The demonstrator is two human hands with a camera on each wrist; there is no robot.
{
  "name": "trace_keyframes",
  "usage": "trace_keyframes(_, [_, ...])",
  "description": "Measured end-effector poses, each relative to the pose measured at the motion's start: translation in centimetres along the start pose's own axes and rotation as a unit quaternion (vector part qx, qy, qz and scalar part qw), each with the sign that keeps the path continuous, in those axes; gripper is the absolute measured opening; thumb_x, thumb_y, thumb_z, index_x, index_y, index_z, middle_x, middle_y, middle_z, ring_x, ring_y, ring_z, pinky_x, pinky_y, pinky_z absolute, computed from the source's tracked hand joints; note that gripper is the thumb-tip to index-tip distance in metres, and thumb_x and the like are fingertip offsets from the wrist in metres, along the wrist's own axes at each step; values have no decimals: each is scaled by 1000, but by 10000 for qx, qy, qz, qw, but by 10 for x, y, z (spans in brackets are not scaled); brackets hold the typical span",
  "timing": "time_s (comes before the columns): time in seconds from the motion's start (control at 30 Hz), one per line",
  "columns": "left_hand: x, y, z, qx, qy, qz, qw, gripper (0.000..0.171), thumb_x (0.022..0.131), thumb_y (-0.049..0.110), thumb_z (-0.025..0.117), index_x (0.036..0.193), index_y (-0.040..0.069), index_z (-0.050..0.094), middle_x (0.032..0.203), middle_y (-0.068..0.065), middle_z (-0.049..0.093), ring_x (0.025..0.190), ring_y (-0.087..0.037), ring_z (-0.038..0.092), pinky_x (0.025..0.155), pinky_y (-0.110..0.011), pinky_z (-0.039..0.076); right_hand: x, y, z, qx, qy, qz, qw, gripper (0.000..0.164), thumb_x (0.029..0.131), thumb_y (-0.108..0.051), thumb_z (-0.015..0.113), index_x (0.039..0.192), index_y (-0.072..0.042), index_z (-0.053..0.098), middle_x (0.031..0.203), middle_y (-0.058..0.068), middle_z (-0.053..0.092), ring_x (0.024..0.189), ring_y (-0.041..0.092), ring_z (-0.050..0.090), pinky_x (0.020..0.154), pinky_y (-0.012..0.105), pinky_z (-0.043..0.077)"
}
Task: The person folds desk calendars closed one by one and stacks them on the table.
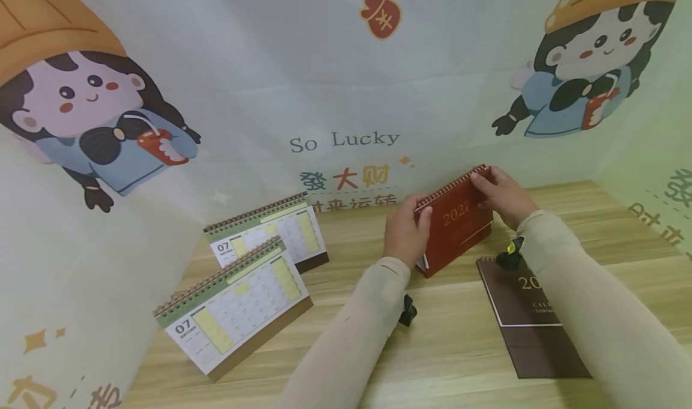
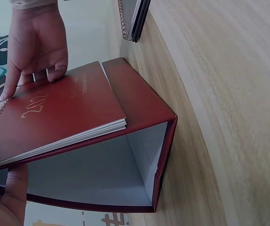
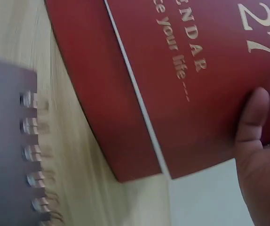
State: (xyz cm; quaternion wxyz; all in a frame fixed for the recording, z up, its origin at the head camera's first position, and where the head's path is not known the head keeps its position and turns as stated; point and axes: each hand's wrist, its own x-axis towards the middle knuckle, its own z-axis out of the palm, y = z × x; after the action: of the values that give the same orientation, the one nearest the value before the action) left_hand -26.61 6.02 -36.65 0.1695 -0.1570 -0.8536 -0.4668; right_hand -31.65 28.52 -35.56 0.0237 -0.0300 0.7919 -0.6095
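Note:
A red 2027 desk calendar [image 1: 456,232] stands tented on the wooden table, its spiral binding along the top. My left hand [image 1: 406,229] grips its left end, thumb on the front cover. In the left wrist view, fingers of that hand [image 2: 8,197] reach into the hollow of the stand. At the upper right corner, my right hand [image 1: 505,196] holds the calendar with the thumb on the cover; the right wrist view shows this thumb [image 3: 253,117] against the red front. A dark brown calendar [image 1: 521,301] lies below the right forearm, partly covered by it.
To the left stand two tented calendars with month pages showing, the front one [image 1: 243,307] overlapping the rear one [image 1: 294,232]. A printed cloth backdrop [image 1: 259,96] rises behind the wooden table [image 1: 357,313] and along its sides.

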Motion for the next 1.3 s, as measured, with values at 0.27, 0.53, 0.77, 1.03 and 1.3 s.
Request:
trace_keyframes(0.27, [0,-2,0,54,3,148,9999,27,101,21,60,125,9,64,102,-9,73,83,-16,67,71,-26,54,0,11,6,-52,374,-202,9991,56,104,-49,40,141,-6,34,129,12,46,105,16,47,80,26,45])
trace_keyframes(0.53, [0,1,-1,-4,-1,53,10000,26,101,20,60,125,9,64,105,-10,72,85,-17,68,73,-26,54,1,15,12,251,623,-343,9972,34,104,-51,41,126,-25,42,119,3,49,102,15,47,78,27,43])
trace_keyframes(0.77, [0,1,-1,-9,-26,35,10000,26,101,20,60,124,9,63,106,-9,72,87,-17,68,74,-27,54,0,15,13,209,665,-340,9970,42,103,-53,41,129,-21,41,123,7,48,103,16,47,80,29,43])
trace_keyframes(1.03, [-1,1,-1,-140,-47,-74,9999,26,100,19,61,124,9,64,107,-9,72,88,-16,67,75,-27,54,-1,20,15,-244,740,-288,9965,63,103,-54,35,145,-7,30,133,19,46,104,18,48,78,27,45])
trace_keyframes(1.3, [0,0,-1,-405,-132,-213,9989,27,99,18,63,124,8,64,107,-10,72,88,-15,67,73,-26,54,1,25,16,-395,755,-319,9959,63,105,-51,33,148,-5,27,135,23,45,104,19,48,77,27,45])
